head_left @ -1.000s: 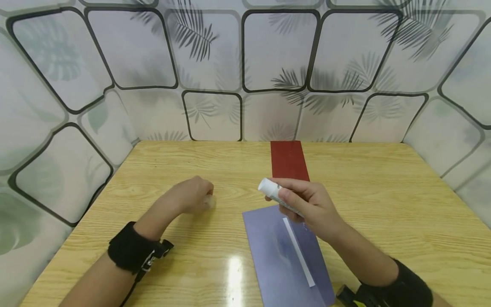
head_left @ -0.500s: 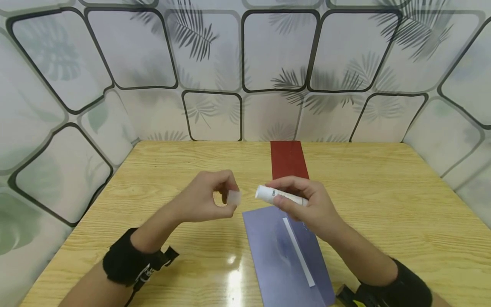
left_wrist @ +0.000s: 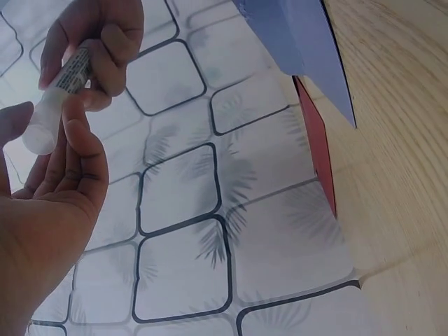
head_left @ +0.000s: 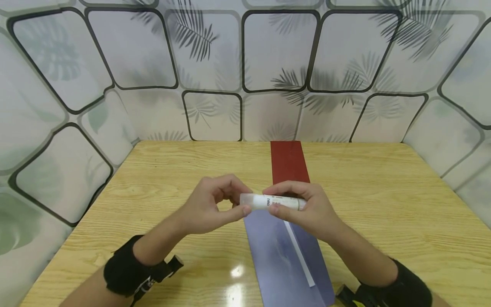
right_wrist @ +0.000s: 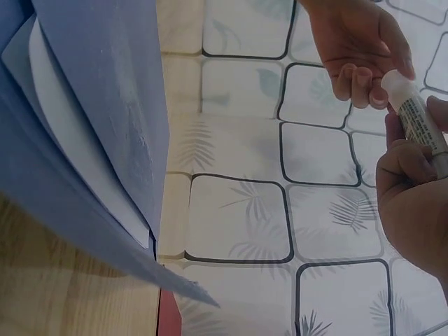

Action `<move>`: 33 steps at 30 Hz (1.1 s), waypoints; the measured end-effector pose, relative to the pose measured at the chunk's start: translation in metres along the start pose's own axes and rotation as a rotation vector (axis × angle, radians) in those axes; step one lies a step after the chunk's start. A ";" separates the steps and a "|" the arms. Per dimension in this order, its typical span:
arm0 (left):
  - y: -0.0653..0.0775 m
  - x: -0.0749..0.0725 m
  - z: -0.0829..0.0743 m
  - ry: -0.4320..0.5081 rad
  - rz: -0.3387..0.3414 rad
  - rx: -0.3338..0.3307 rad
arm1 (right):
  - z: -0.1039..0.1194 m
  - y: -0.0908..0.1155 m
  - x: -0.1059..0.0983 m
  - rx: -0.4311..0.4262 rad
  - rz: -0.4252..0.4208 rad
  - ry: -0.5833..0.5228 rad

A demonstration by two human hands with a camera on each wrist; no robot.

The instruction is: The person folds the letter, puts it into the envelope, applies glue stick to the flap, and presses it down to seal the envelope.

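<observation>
A white glue stick [head_left: 281, 201] with printed lettering lies level between the two hands in the head view. My right hand [head_left: 316, 209] grips its body, thumb in front and fingers behind. At its left end sits a translucent cap [head_left: 246, 199], pinched between the thumb and fingers of my left hand [head_left: 209, 207]. From the left wrist, the cap end [left_wrist: 40, 133] shows between the left thumb and fingers. Below the hands is a purple-blue folded sheet [head_left: 268, 256] with a narrow white strip [head_left: 301, 256] on it.
A red sheet [head_left: 289, 162] lies beyond the purple-blue sheet, reaching the back edge of the wooden table [head_left: 383, 192]. A patterned curtain-like backdrop [head_left: 280, 51] closes off the back and both sides. Each wrist wears a black band [head_left: 128, 266].
My left hand has lifted off the table at the left with the cap and moved right, bringing it onto the glue stick's end. The right hand has turned the stick level.
</observation>
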State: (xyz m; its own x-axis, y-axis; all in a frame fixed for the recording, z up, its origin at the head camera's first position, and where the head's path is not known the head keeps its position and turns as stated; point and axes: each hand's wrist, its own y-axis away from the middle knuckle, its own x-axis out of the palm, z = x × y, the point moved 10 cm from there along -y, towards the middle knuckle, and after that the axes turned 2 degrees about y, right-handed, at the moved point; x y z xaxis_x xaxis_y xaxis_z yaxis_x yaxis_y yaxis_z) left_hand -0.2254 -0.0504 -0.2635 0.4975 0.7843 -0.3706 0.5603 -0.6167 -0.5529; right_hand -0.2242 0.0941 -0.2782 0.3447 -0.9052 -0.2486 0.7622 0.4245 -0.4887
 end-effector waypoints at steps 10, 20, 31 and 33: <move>0.002 0.012 -0.010 -0.053 0.016 0.123 | 0.002 0.002 0.007 0.024 0.023 0.140; 0.008 0.025 -0.037 -0.495 -0.026 0.389 | 0.007 0.003 0.008 -0.036 0.067 0.143; 0.017 0.038 -0.055 -0.817 -0.081 0.593 | 0.002 0.005 0.019 0.030 0.187 -0.125; 0.016 0.037 -0.056 -0.827 -0.079 0.587 | -0.001 0.005 0.019 0.072 0.188 -0.127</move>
State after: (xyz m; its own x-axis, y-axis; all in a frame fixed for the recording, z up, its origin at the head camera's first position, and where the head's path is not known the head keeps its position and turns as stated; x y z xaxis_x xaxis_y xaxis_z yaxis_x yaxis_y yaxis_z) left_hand -0.1606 -0.0350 -0.2445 -0.2653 0.7594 -0.5941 0.0471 -0.6053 -0.7946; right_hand -0.2142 0.0793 -0.2858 0.5473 -0.8075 -0.2200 0.7135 0.5875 -0.3817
